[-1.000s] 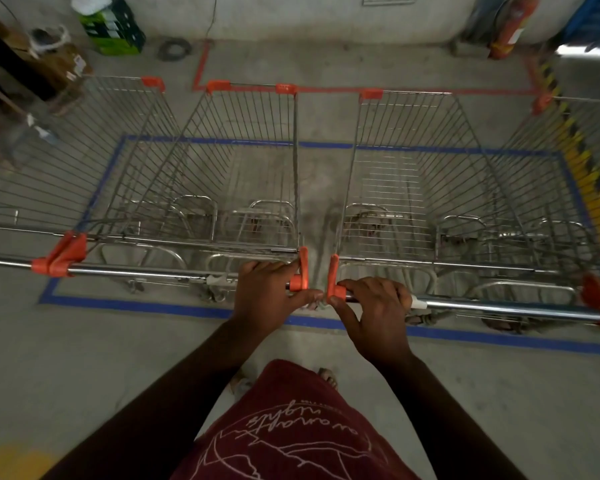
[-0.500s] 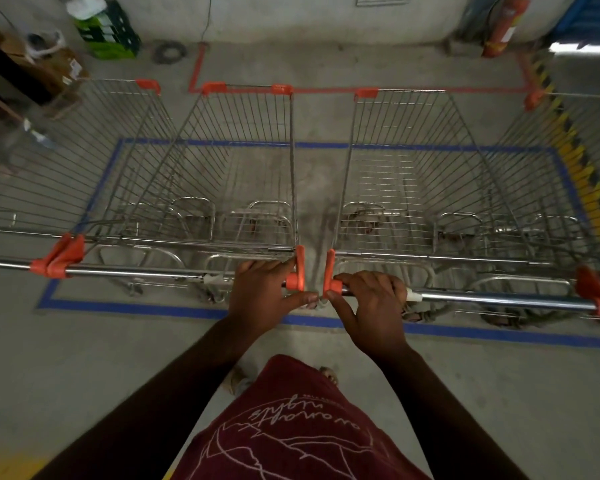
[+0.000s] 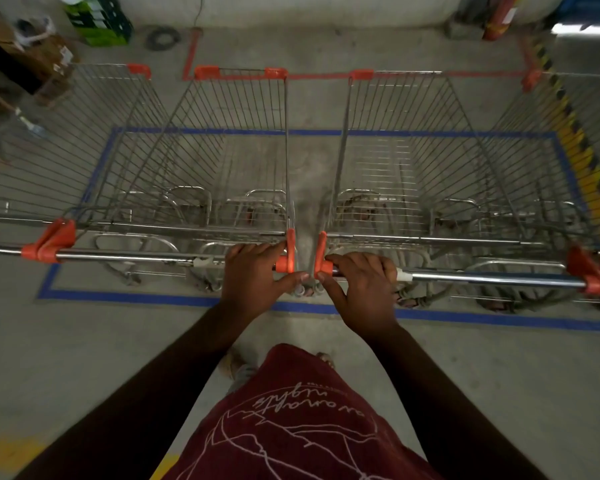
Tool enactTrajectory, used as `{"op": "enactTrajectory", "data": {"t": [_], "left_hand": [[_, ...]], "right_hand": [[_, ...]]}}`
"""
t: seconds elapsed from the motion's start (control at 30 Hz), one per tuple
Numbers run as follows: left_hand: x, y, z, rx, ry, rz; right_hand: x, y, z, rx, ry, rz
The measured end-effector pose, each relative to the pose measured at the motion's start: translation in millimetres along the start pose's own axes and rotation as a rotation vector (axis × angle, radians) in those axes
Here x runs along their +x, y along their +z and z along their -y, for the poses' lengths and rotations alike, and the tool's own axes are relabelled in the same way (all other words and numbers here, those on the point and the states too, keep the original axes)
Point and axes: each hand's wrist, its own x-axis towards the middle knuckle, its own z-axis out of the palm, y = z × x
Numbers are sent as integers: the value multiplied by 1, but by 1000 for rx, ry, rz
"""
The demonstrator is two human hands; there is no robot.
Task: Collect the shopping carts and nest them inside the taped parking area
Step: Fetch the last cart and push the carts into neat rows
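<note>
Two wire shopping carts with orange corner caps stand side by side in front of me, inside a rectangle of blue floor tape (image 3: 160, 301). My left hand (image 3: 253, 271) grips the right end of the left cart's handle bar (image 3: 129, 257). My right hand (image 3: 359, 280) grips the left end of the right cart's handle bar (image 3: 482, 278). A narrow gap separates the two baskets. Further carts stand at the far left (image 3: 32, 161) and far right (image 3: 575, 157), partly cut off by the frame.
Red floor tape (image 3: 326, 77) runs behind the carts near the back wall. A green box (image 3: 99, 19) and a cardboard carton (image 3: 32, 53) sit at the back left, a red fire extinguisher (image 3: 499, 15) at the back right. Yellow-black hazard striping (image 3: 582, 147) runs along the right.
The two carts have edged slightly forward and closer together; my hands keep the same grips on the handle ends.
</note>
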Motion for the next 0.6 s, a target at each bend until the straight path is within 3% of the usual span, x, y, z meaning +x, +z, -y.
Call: {"op": "enactTrajectory", "data": {"t": [0.37,0.6], "left_hand": [[0,2,-3,-51,-57,5],[0,-5,-6,-350,-71,43]], "right_hand": [[5,-2,5,-1,26,26],[-5,-24,17,37,68,-31]]}}
